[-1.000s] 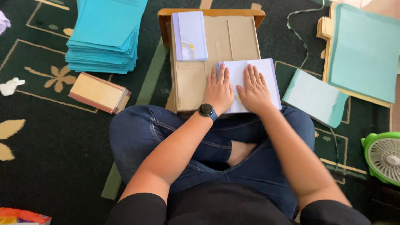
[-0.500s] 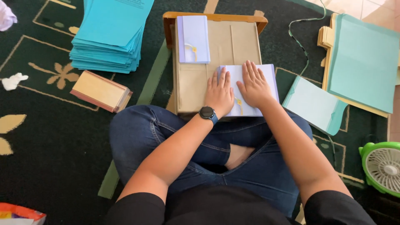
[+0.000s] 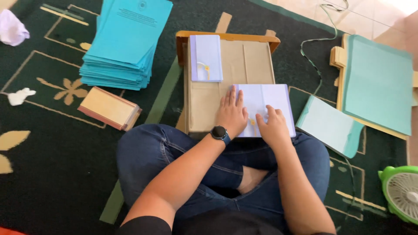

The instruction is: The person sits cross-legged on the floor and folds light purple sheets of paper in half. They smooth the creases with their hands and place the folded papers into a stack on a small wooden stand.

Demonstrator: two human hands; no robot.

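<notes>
On flat brown cardboard (image 3: pixel 226 93), both hands (image 3: pixel 233 114) atop smooth pale rectangular booklet (image 3: pixel 270 102).

Position: the single head camera is sitting high above the crossed legs (image 3: pixel 226 174).
Direction: it is looking steeply down and forward over the carpet (image 3: pixel 52 143).
Nearness: it is staying close, arms filling the lower centre.
Framing: the cardboard box (image 3: pixel 230 87) is sitting at upper centre.
Edges: a green fan (image 3: pixel 402 193) is getting cropped at lower right.
Shared view: only one view is running.
</notes>
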